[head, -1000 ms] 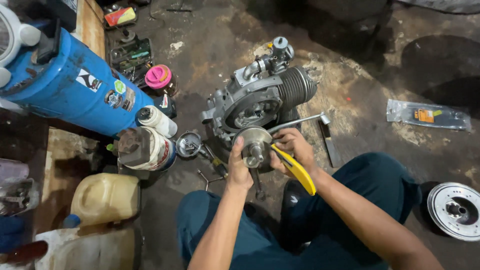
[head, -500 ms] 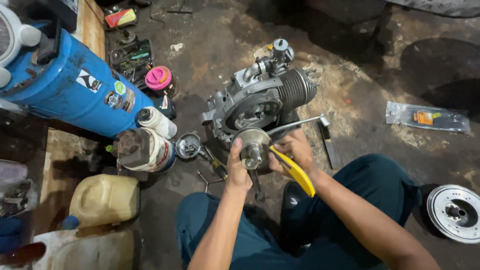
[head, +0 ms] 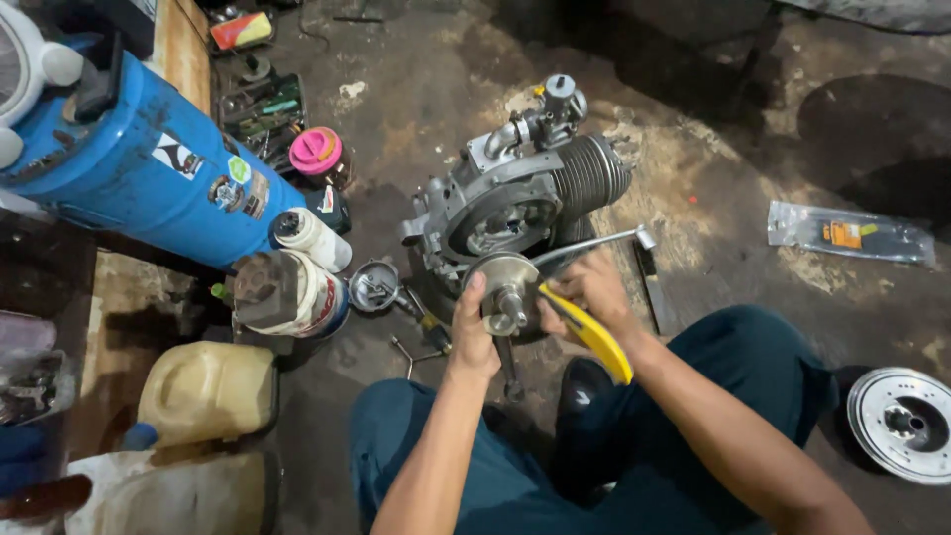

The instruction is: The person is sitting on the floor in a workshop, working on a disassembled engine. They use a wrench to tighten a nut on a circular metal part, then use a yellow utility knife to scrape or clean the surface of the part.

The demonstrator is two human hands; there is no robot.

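Change: hardly anything has moved since the earlier frames; both hands sit where they were, the right one nudged slightly nearer the disc.
Part in hand: round metal disc with a shaft stub [head: 507, 289], held just in front of the engine block [head: 525, 198], above the floor between the knees.
Left hand [head: 474, 337]: grip closed around the disc's left rim, thumb on its face.
Right hand [head: 592, 293]: grip clamped on yellow-handled pliers [head: 592, 335], their nose at the shaft.
Handling: solid steel by the look, so probably heavy, stiff and likely oily; the rim gives the surest hold, the stub is thin and slick.
Close by: a long bar tool [head: 594, 243] runs rightward from the engine; a small round cover [head: 374, 287] lies left.
Edges: blue cylinder [head: 149, 168], spray cans [head: 309, 238] and cream jerrycan [head: 206, 391] crowd the left.
Open room: bare floor [head: 723, 188] to the right, up to a plastic packet [head: 850, 234] and a pulley wheel [head: 903, 424].
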